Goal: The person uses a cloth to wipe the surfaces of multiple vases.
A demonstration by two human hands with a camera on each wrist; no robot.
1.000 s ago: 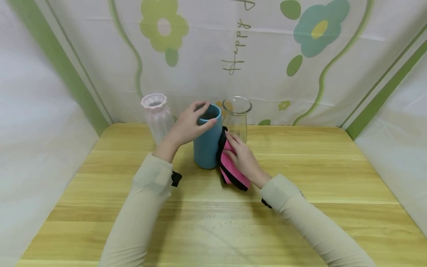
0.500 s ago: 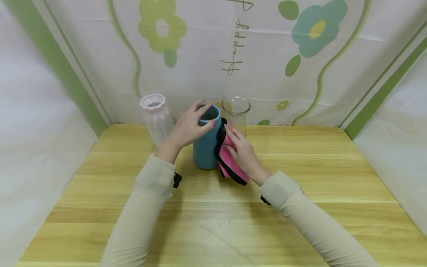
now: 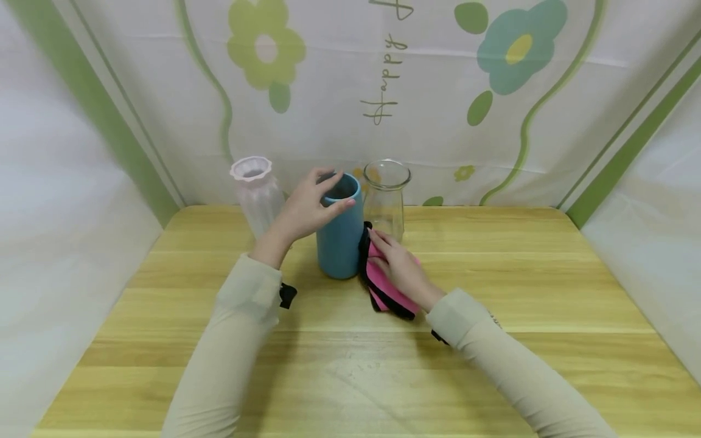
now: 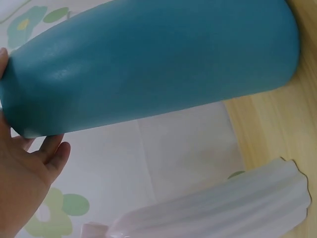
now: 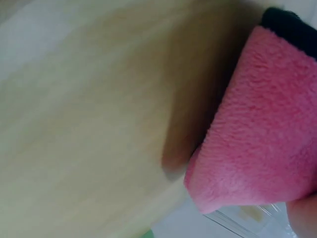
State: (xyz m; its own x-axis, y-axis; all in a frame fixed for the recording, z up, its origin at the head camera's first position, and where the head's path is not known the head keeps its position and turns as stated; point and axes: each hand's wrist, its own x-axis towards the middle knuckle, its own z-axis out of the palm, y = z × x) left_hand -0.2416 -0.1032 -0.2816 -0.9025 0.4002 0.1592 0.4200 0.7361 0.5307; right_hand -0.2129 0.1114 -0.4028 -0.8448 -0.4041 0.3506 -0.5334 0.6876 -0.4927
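Note:
A tall blue vase [image 3: 339, 243] stands upright on the table, its open mouth facing up. My left hand [image 3: 306, 207] holds it at the rim, thumb on the near side and fingers at the far side. In the left wrist view, the fingers also lie around the top of the blue vase [image 4: 148, 64]. My right hand [image 3: 402, 267] grips a folded pink cleaning cloth [image 3: 391, 295] with black edging, against the vase's right side. Fluffy pink pile of the cloth [image 5: 262, 119] fills much of the right wrist view, where little of the hand shows.
To the left stands a pale pink fluted vase [image 3: 257, 198], partly behind my left hand. A clear glass vase [image 3: 387, 207] is close behind the cloth on the right. The wooden table [image 3: 350, 377] ends at a flower-printed curtain [image 3: 328, 91].
My right hand and the cloth rose slightly along the blue vase's side, then slid down to a lower spot. The left hand stays at the rim; the blue vase keeps its place.

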